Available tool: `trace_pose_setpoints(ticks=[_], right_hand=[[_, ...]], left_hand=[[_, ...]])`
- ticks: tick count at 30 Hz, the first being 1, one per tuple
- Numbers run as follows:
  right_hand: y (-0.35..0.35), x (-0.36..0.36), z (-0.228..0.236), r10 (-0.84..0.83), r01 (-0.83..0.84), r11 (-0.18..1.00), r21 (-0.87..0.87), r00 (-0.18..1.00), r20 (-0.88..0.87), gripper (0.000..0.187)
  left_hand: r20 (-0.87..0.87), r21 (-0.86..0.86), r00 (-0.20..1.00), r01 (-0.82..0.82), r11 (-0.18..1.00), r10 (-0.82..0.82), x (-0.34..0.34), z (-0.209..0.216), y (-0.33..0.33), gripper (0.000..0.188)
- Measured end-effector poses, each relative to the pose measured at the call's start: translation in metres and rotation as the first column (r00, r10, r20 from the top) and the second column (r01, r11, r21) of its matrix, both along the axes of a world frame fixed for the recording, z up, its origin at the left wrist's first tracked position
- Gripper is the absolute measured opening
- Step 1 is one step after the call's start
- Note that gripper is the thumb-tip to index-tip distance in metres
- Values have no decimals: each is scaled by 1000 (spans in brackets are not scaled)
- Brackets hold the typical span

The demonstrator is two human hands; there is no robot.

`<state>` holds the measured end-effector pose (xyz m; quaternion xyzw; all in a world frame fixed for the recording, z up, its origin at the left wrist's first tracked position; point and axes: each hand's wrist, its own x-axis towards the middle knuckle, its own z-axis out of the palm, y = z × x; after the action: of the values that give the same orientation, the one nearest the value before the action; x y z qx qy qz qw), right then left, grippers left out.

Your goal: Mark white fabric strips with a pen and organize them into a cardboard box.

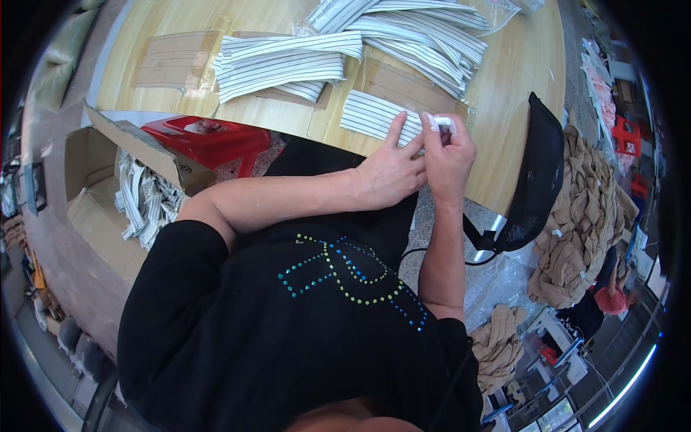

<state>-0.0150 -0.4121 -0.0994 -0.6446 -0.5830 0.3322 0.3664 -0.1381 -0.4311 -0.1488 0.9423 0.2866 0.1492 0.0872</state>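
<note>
My left hand point(389, 173) lies flat on a folded striped white fabric piece point(374, 115); my right hand point(448, 155) pinches its small white tag point(444, 122). Striped folded stacks point(288, 65) lie behind.

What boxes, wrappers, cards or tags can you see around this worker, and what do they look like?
Cardboard box: on the floor at the left, brown, open, striped cloth inside.
Cardboard sheets: flat on the wooden table, brown, rectangular.
Clear plastic wrapper: far table edge, crumpled.
Small white tags: on the tan cloth pile, right.

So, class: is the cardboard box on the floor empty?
No: the open cardboard box holds a heap of striped fabric pieces.
</note>
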Motion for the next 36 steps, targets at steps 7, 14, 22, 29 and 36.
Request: trace_pose_setpoints(ticks=[7, 14, 22, 29, 36], right_hand=[[15, -17, -14, 216, -229, 960, 160, 972, 94, 16], [23, -26, 1, 138, -147, 989, 10, 952, 272, 13], [92, 44, -6, -185, 155, 885, 438, 982, 26, 22], [158, 85, -38, -224, 266, 925, 271, 958, -178, 36], [116, 37, 40, 50, 69, 811, 581, 981, -187, 29]], left_hand=[[83, -7, 993, -81, 997, 82, 19, -33, -1, 36], [346, -161, 931, -62, 985, 115, 15, -24, 2, 35], [107, -174, 987, -103, 979, 123, -5, 25, 33, 19], [387, 247, 902, -299, 922, 189, -78, 98, 48, 13], [302, 135, 857, -473, 871, 418, -126, 11, 91, 27]])
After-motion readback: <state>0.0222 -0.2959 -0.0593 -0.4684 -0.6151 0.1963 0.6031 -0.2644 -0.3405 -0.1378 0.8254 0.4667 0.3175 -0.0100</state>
